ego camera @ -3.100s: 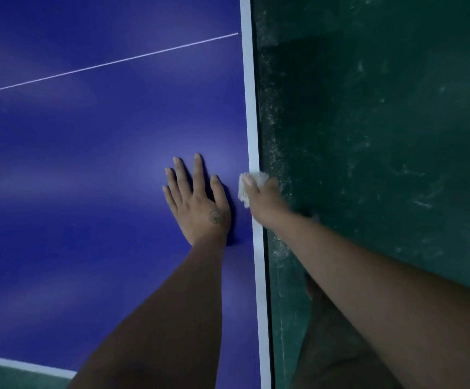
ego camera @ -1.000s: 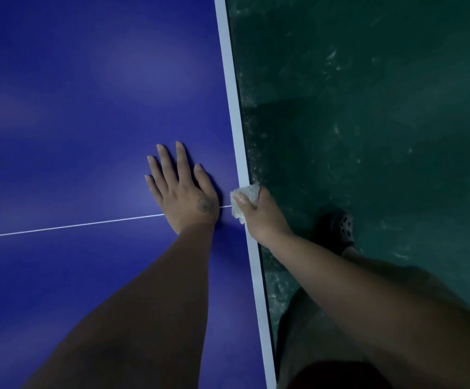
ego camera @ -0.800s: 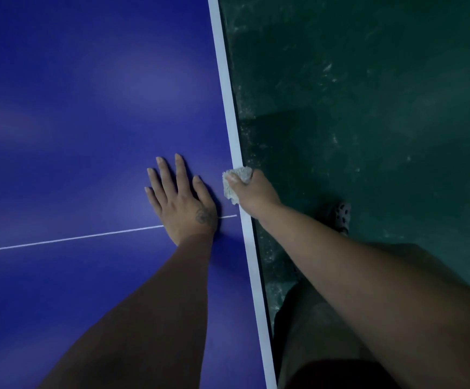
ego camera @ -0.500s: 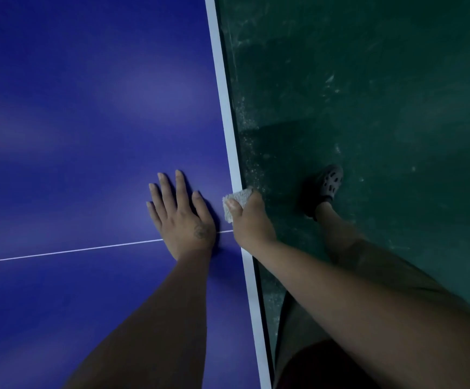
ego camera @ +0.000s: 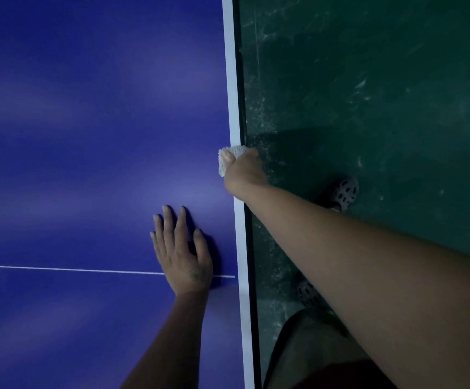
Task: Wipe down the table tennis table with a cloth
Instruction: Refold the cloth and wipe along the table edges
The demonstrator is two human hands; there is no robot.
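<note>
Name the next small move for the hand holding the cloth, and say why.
Probably slide the right hand and its cloth forward along the white edge stripe, away from the body. The cloth sits gripped on that stripe at the table edge, the stripe runs on ahead, and the left hand lies flat on the blue top, bracing.
</note>
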